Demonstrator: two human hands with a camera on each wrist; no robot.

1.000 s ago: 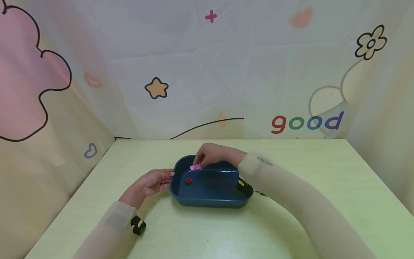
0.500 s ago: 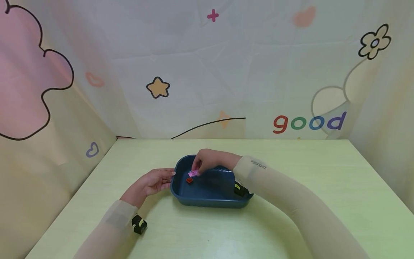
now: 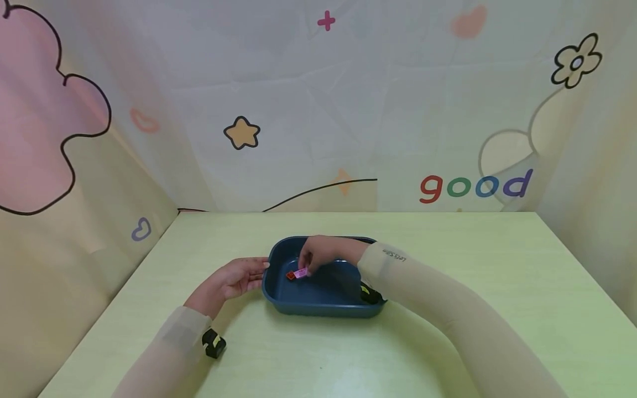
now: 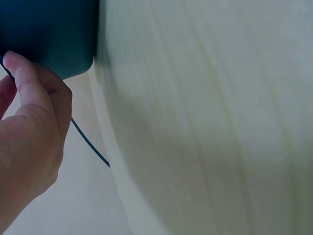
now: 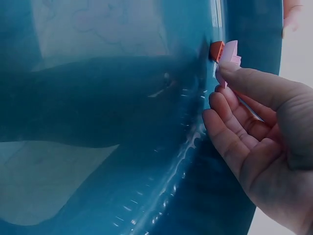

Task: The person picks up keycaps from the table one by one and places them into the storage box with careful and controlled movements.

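Observation:
A dark blue plastic basin [image 3: 323,310] rests on the table. My right hand [image 3: 320,250] reaches over its far rim and pinches a wide pink keycap [image 3: 301,273] between thumb and fingertips, low inside the basin. Just left of it a small red keycap [image 3: 291,275] lies on the basin floor; in the right wrist view the red keycap [image 5: 215,51] is right beside the pink keycap [image 5: 230,56]. My left hand [image 3: 241,276] touches the basin's left end with fairly straight fingers. The left wrist view shows these fingers [image 4: 29,85] at the basin's outer wall [image 4: 73,49].
The pale green-yellow table [image 3: 318,359] extends around the basin. A printed cloth backdrop [image 3: 298,110] stands behind the table and along its sides. Black wrist devices sit on the left sleeve [image 3: 214,344] and on the right sleeve [image 3: 370,293], the latter over the basin's right end.
My right hand has lowered the pink keycap toward the basin floor, next to the red keycap. My left hand has stayed at the basin's left end.

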